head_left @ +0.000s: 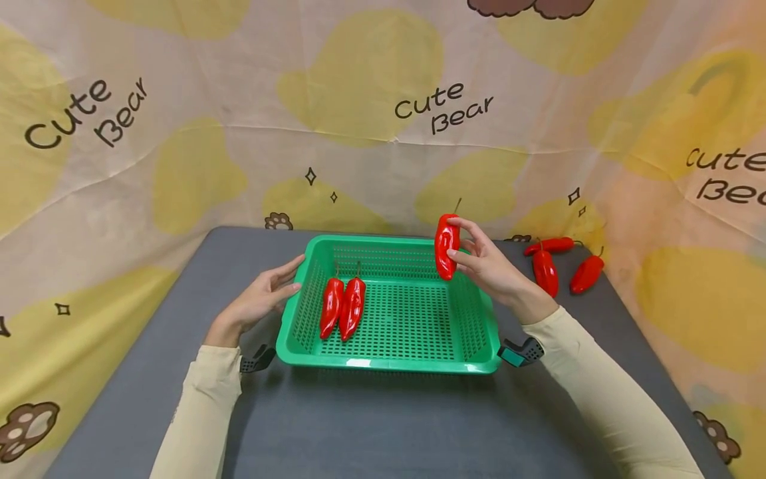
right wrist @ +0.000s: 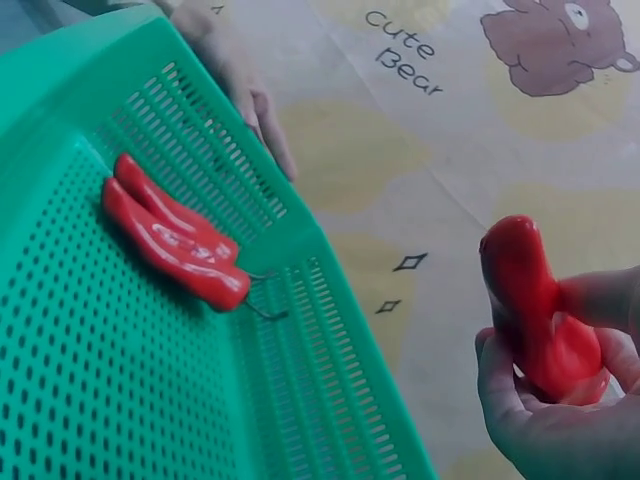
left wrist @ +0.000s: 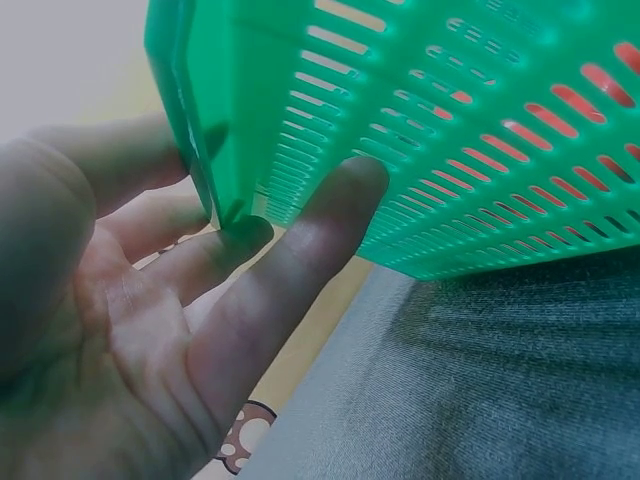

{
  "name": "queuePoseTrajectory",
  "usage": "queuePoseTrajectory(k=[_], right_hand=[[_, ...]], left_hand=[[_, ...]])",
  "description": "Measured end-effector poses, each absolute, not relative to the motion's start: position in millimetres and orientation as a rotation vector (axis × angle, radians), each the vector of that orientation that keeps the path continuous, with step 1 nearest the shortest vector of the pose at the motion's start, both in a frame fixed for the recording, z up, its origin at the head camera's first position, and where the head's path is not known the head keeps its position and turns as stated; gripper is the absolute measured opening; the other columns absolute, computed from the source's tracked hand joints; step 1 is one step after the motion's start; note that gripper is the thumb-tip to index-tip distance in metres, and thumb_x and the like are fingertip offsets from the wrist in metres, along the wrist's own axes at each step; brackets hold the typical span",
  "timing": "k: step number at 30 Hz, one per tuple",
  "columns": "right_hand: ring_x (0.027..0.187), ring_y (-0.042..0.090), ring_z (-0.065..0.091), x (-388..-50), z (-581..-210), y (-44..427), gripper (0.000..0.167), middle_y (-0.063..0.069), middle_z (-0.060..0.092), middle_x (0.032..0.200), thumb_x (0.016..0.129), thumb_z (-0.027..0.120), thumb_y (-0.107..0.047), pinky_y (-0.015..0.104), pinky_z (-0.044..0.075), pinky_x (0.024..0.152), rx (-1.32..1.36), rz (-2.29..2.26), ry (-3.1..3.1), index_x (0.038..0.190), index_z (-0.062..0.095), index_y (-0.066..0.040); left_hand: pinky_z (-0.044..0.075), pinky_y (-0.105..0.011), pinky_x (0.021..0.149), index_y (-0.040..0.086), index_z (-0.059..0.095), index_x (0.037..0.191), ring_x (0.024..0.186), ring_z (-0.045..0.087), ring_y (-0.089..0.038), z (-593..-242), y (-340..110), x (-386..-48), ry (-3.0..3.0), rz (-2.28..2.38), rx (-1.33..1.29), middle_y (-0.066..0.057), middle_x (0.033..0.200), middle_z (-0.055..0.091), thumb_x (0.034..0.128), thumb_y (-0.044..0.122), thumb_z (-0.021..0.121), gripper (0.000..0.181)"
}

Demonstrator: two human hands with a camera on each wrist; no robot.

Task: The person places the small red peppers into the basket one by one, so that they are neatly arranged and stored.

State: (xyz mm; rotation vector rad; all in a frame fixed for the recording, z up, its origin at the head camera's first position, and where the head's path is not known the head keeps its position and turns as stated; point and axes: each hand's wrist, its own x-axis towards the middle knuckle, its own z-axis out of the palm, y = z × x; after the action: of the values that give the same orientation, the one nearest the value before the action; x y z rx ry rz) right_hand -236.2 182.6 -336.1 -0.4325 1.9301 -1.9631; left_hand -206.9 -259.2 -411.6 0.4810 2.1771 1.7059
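A red chili pepper point(head_left: 446, 247) with a thin stem pointing up is pinched between the thumb and fingers of my right hand point(head_left: 493, 269). It hangs over the right back part of a green plastic basket point(head_left: 389, 362). Two more red peppers point(head_left: 352, 309) lie side by side on the left of the basket floor, stems toward the back. My left hand point(head_left: 257, 303) rests against the basket's left side. In the left wrist view, its extended fingers point(left wrist: 335, 215) touch the outer slotted wall below the rim.
Several loose red peppers point(head_left: 546, 271) lie on the grey table point(head_left: 371, 426) at the back right, beyond the right forearm. A printed cloth point(head_left: 359, 80) hangs behind the table and along its sides. Each wrist carries a dark strapped device point(head_left: 522, 351).
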Motion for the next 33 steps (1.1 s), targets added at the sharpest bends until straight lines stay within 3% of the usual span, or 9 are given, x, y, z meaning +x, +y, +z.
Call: queuePoseTrajectory(k=[8,24,33], right_hand=[[0.123,0.027,0.049,-252,-334,152,0.059,0.017,0.031,0.158,0.104,0.050,-0.002,0.025,0.056,0.086,-0.484,-1.943,1.948,0.157,0.028,-0.018],[0.130,0.033,0.050,-267,-347,105,0.061,0.017,0.043,0.151,0.102,0.056,-0.004,0.033,0.054,0.089,-0.500,-1.899,2.045,0.156,0.033,-0.019],[0.118,0.036,0.060,-267,-354,84,0.060,0.018,0.046,0.146,0.101,0.058,-0.005,0.044,0.055,0.095,-0.579,-1.822,2.067,0.155,0.035,-0.019]], left_hand=[[0.063,-0.042,0.078,0.019,0.014,0.164,0.114,0.065,-0.001,-411,-262,-208,2.196,1.692,0.452,-0.014,0.170,0.018,0.1071,0.023,0.052,0.069],[0.063,-0.042,0.078,0.016,0.013,0.165,0.111,0.067,-0.002,-411,-264,-209,2.183,1.691,0.460,-0.018,0.169,0.018,0.1071,0.021,0.051,0.069],[0.062,-0.041,0.081,0.019,0.016,0.164,0.115,0.063,0.003,-412,-261,-209,2.206,1.662,0.455,-0.016,0.169,0.018,0.1065,0.023,0.053,0.069]])
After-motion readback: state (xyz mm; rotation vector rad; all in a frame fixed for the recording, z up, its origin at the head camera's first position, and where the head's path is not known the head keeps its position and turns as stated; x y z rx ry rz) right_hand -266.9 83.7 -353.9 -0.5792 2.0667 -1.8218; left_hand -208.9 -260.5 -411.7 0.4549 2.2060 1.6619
